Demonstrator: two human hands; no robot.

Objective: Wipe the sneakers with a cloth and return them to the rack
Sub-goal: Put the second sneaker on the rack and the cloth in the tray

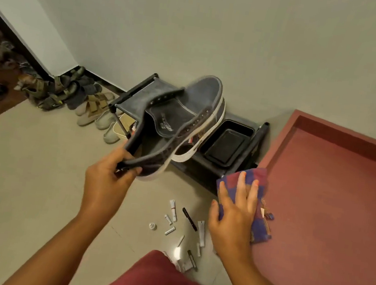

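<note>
My left hand [107,174] grips the heel collar of a dark grey sneaker [185,120] with a white sole and holds it up in the air, toe pointing away over the rack. A second sneaker seems to lie right behind it, its white sole edge showing. The black shoe rack [141,92] stands against the wall beyond. My right hand [235,211] lies with fingers spread on a folded red and blue checked cloth [260,196] at the edge of the red surface.
A black tray [226,145] sits on the rack's right part. Several sandals and pale shoes [95,110] line the wall at left. Small tubes and a pen [189,218] lie scattered on the floor near me. A red raised surface [333,199] fills the right side.
</note>
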